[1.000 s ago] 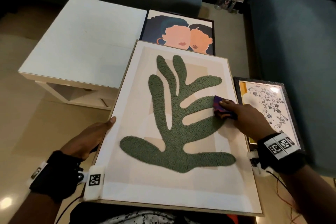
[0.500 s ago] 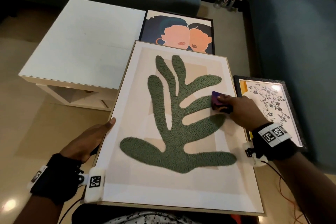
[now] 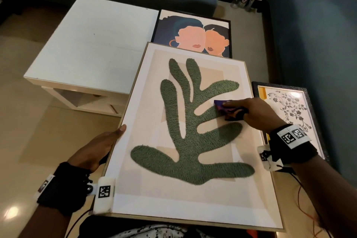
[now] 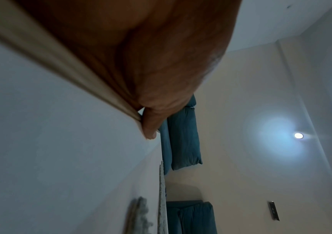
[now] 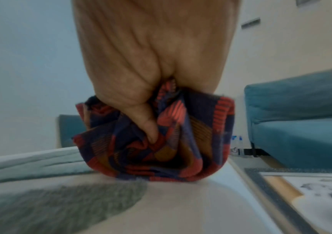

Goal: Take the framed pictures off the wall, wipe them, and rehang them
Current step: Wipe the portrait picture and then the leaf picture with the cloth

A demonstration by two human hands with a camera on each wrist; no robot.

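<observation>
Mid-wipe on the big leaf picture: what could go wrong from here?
1. The leaf picture seems to be steadied only by the left hand gripping one side edge; pressure from the right hand might tip or slide it.
2. Its top edge overlaps the two-faces picture; shifting could scuff that one.
3. The right hand, holding the bunched cloth, works close above the floral picture lying beside; the wrist could knock it.

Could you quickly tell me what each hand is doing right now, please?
Left hand: grips the left edge of the green plant picture, steadying it.
Right hand: holds a bunched patterned cloth, pressing it on that picture's front.
</observation>
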